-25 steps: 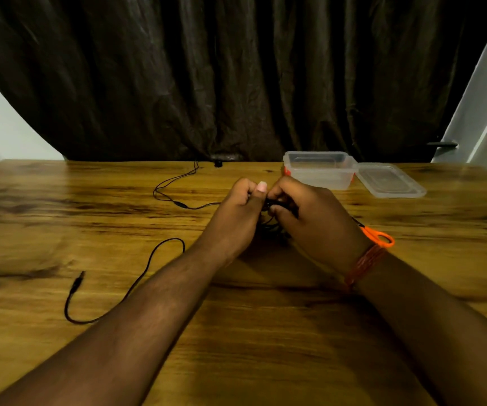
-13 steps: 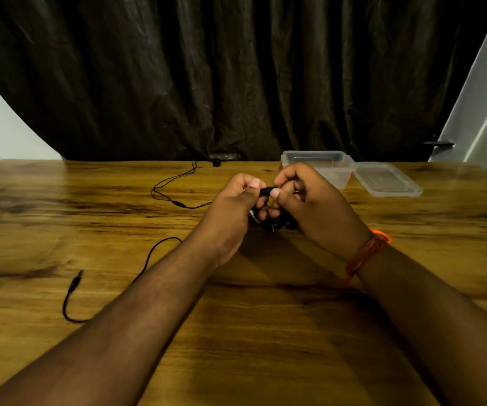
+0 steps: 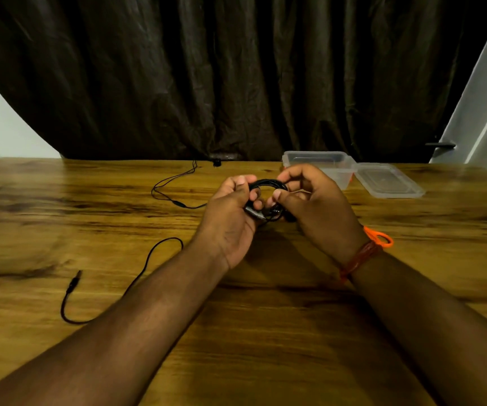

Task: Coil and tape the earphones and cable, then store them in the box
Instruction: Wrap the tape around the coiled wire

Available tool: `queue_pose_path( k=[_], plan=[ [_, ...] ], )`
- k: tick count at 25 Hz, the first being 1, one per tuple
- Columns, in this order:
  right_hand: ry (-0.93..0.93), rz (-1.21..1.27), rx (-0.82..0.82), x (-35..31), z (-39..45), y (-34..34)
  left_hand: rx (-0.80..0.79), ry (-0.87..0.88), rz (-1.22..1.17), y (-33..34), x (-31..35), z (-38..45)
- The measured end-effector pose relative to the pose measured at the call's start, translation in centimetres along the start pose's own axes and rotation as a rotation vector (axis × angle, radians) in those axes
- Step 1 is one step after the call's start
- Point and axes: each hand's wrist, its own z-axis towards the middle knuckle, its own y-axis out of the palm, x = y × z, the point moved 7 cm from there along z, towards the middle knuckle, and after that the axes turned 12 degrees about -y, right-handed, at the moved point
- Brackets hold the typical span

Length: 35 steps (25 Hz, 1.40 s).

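A small coil of black cable [image 3: 268, 183] sits between both hands above the middle of the wooden table [image 3: 265, 332]. My left hand [image 3: 230, 212] grips the coil's left side with curled fingers. My right hand [image 3: 312, 206] pinches its right side between thumb and fingers. A loose black earphone cable [image 3: 166, 189] trails left from the hands to an earbud [image 3: 216, 163] at the table's far edge. Another cable stretch with a jack plug [image 3: 75, 281] lies at the near left, partly hidden by my left forearm. The clear plastic box [image 3: 318, 159] stands open behind my right hand.
The box's clear lid [image 3: 389, 181] lies flat to the right of the box. An orange loop [image 3: 381, 238], part of some object, shows behind my right wrist. A dark curtain hangs behind the table's far edge.
Both hands have lifted off the table and opened the bundle out, so the coil's black loop now shows between them. The loose cable on the left has barely shifted.
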Motion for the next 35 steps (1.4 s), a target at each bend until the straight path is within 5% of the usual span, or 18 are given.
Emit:
queue_pose_path(
  k=[8, 14, 23, 35],
  plan=[
    [-0.011, -0.026, -0.002, 0.6, 0.3, -0.5, -0.005, -0.017, 0.092, 0.1, -0.4, -0.2],
    [-0.034, -0.086, -0.024, 0.7, 0.6, -1.4, 0.002, 0.275, 0.879, 0.6, 0.8, -0.9],
    [-0.034, -0.184, -0.073, 0.1, 0.4, -1.3, -0.055, 0.307, 1.244, 1.6, 0.4, -1.5],
    [-0.032, -0.126, -0.030, 0.5, 0.3, -0.6, 0.026, 0.247, 0.789, 0.4, -0.5, -0.3]
  ],
)
